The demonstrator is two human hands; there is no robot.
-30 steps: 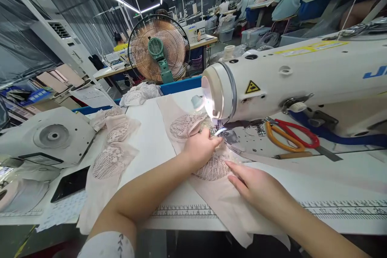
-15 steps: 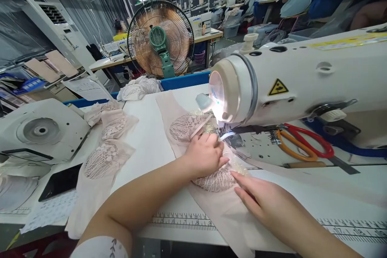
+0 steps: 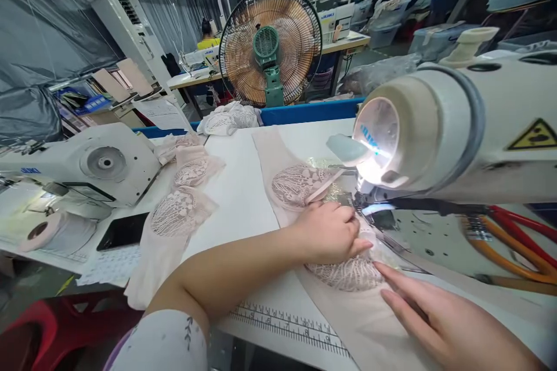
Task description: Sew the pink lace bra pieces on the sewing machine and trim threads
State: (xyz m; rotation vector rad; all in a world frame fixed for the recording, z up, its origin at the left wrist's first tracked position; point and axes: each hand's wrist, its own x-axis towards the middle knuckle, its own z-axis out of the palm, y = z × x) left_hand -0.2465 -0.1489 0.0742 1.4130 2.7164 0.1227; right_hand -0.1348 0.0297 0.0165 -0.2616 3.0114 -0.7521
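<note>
A pale pink lace bra [image 3: 343, 276] lies across the white sewing table, its edge running beneath the needle area of the sewing machine [image 3: 418, 122]. My left hand [image 3: 328, 232] has its fingers curled together on the bra, close to the machine's foot, covering part of the lace between the two cups. Resting at the near cup's right edge, my right hand [image 3: 429, 307] has its fingers stretched out, tips touching the fabric. The lamp-lit needle is partly hidden behind the machine head and my left fingers.
Orange- and red-handled scissors [image 3: 513, 243] lie on the machine bed at right. More lace bra pieces [image 3: 178, 214] and a black phone [image 3: 123, 231] lie left, beside a second sewing machine [image 3: 104, 162]. A large fan [image 3: 270, 46] stands behind the table's blue edge [image 3: 313, 110].
The view has turned leftward, so everything appears shifted right, and the machine head looks nearer. Both hands keep nearly the same places on the bra.
</note>
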